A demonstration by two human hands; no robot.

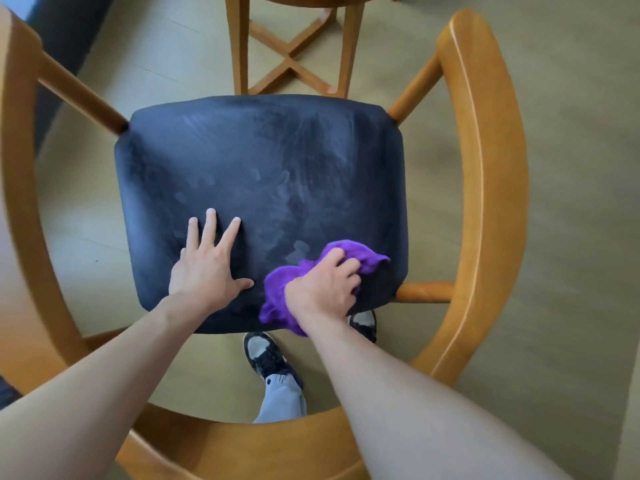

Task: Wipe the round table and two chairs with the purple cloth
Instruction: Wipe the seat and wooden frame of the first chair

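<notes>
A wooden chair with a curved backrest rail [485,161] and a dark blue padded seat [263,161] fills the view from above. My left hand [207,265] lies flat on the near left part of the seat, fingers spread. My right hand [325,285] grips the bunched purple cloth [277,299] and presses it onto the near right corner of the seat. Faint smear marks show across the seat's surface. The round table's wooden legs and cross brace [291,57] stand just beyond the chair; only the tabletop's edge shows at the upper border.
The floor [571,237] is pale wood-look. My shoes [266,355] stand under the near edge of the seat, inside the curve of the backrest. A dark piece of furniture [65,39] sits at the far left.
</notes>
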